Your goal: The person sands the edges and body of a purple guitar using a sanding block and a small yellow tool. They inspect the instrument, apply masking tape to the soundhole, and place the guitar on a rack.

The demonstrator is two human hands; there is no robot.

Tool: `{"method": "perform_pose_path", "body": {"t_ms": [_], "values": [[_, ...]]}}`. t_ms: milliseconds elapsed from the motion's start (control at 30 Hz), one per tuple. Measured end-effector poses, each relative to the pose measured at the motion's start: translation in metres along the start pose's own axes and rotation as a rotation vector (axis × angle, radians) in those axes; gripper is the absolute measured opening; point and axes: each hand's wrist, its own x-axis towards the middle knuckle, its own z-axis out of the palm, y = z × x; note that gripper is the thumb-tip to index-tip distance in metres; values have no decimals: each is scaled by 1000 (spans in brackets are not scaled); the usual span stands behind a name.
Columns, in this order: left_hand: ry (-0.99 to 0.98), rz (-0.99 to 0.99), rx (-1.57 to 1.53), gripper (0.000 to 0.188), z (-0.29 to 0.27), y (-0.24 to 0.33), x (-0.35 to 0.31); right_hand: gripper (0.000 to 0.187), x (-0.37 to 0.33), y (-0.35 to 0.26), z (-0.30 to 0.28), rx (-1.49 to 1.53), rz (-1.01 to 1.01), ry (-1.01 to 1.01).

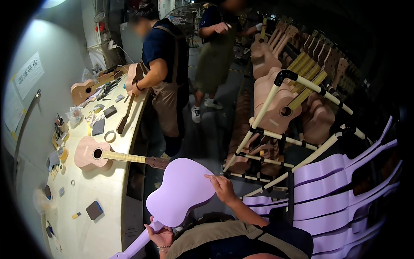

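Note:
A glossy light-purple ukulele (181, 190) is tilted in front of me, its smooth back facing up and its neck slanting down to the lower left. My left hand (160, 235) is closed around the neck close to the body, palm upward. At the body's right edge, my right hand (222, 189) grips the rim, with the fingertips on the purple surface. The far side of the instrument is hidden. Just beyond it, an unpainted wooden ukulele (88, 154) lies face up on the workbench (97, 187), its headstock reaching past the bench edge.
Sanding blocks (94, 210), tape rolls (110, 136) and small tools lie along the bench. On my right stands a pipe-frame rack (263, 108) near stacked purple ukuleles (321, 187) and many wooden ones. One co-worker (161, 64) handles an instrument at the bench; another person (215, 52) stands farther back.

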Motion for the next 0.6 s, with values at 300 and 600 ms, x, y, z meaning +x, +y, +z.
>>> {"method": "perform_pose_path", "body": {"t_ms": [300, 600], "values": [[23, -11, -12, 49, -6, 1, 10, 27, -1, 3, 4, 82, 21, 22], [19, -6, -11, 50, -12, -3, 11, 28, -3, 7, 2, 74, 22, 3]]}}
